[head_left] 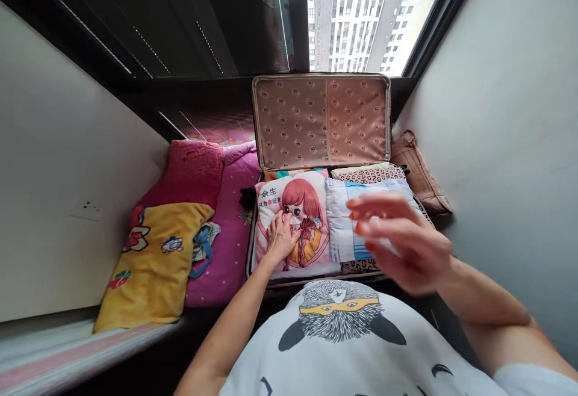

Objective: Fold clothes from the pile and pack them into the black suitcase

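Note:
My left hand [280, 238] lies with spread fingers on a cushion [303, 198] printed with a red-haired cartoon girl. The cushion fills the left side of an open suitcase [292, 122]. On the right side sits a folded blue and white checked cloth [339, 218], with leopard-print fabric [374, 174] behind it and showing at its front edge. My right hand [409, 242], blurred by motion, is raised over the checked cloth, its fingers stretched out and nothing seen in them. It covers part of that cloth.
Left of the suitcase, a yellow blanket [158, 263] and a red blanket [194, 170] lie by a purple dotted mat [230, 233]. A blue strap [205, 251] rests there. A brown bag [418, 170] stands between suitcase and right wall. A window [352, 17] is behind.

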`<state>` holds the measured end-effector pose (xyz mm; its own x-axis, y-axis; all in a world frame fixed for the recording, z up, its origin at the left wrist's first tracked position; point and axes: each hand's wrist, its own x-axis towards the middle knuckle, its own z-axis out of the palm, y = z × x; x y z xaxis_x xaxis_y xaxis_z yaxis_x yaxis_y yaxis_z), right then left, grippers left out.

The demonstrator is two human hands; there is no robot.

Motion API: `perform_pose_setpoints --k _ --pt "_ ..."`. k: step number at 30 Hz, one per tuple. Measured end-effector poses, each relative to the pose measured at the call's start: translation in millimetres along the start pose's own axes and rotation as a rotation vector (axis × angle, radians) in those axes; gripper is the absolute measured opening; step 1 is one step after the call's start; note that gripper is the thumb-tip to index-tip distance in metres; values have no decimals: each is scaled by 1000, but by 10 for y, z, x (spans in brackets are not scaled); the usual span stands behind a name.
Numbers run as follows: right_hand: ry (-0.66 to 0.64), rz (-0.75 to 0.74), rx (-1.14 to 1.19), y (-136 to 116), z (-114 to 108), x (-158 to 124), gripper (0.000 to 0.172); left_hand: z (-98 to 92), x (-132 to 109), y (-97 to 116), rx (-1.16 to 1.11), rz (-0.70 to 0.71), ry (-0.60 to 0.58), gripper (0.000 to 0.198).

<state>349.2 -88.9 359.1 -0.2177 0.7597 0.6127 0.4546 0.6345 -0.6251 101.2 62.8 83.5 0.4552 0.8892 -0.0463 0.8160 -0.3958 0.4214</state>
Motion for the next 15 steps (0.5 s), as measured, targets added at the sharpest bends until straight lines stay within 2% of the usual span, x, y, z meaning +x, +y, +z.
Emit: perform_pose_setpoints --k 1,3,5,7,9,11,13,15 --pt "5 55 -58 298 -46 -156 58 -1 -8 -25 4 -13 16 63" --pt "19 334 -276 932 -154 -604 44 -38 -23 -132 3 -102 97 69" --pt "4 667 -562 1491 -265 -1157 54 -92 -28 -274 -40 -279 185 78" --pt "-133 943 -742 1876 -327 -1661 72 -136 -17 -395 -134 -430 215 83" --pt "-245 1018 -794 2075 -317 -1977 72 -160 11 -457 -239 -486 193 85" --pt "-283 977 -770 2131 -278 -2058 54 -173 53 -466 -338 -540 196 88" --pt "-254 913 -705 2088 -290 -1950 34 -187 99 -461 -431 -618 222 86" --pt "-185 832 -614 1973 -411 -1740 22 -212 139 -477 -578 -679 207 69"
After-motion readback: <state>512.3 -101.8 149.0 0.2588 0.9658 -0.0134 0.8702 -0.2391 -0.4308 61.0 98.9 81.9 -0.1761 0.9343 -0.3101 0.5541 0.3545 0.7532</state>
